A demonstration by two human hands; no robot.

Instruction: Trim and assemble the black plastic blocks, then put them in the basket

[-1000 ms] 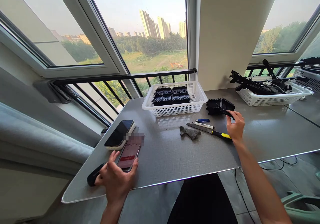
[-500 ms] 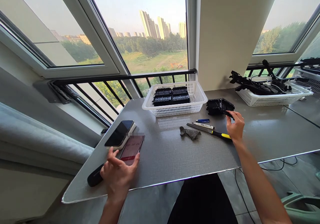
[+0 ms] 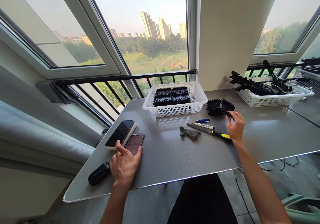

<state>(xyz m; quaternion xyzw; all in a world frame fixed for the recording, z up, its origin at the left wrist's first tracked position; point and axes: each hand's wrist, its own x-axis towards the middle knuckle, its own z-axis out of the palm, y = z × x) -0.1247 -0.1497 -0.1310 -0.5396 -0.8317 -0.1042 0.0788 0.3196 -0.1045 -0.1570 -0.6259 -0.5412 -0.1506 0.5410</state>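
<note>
On the tabletop (image 3: 160, 160), a cloth (image 3: 191, 133), file (image 3: 226, 136), marker (image 3: 205, 126) and blue stick (image 3: 202, 120) lie between the hands — nearest the right. Beyond stands a basket (image 3: 175, 110) of black blocks (image 3: 171, 96). The left hand (image 3: 123, 165), fingers spread, covers the timer phone's (image 3: 135, 141) near end, between a black case (image 3: 99, 174) and dark phone (image 3: 120, 133). The right hand (image 3: 235, 125) pinches the black part's (image 3: 220, 106) near edge — just right of the basket.
</note>
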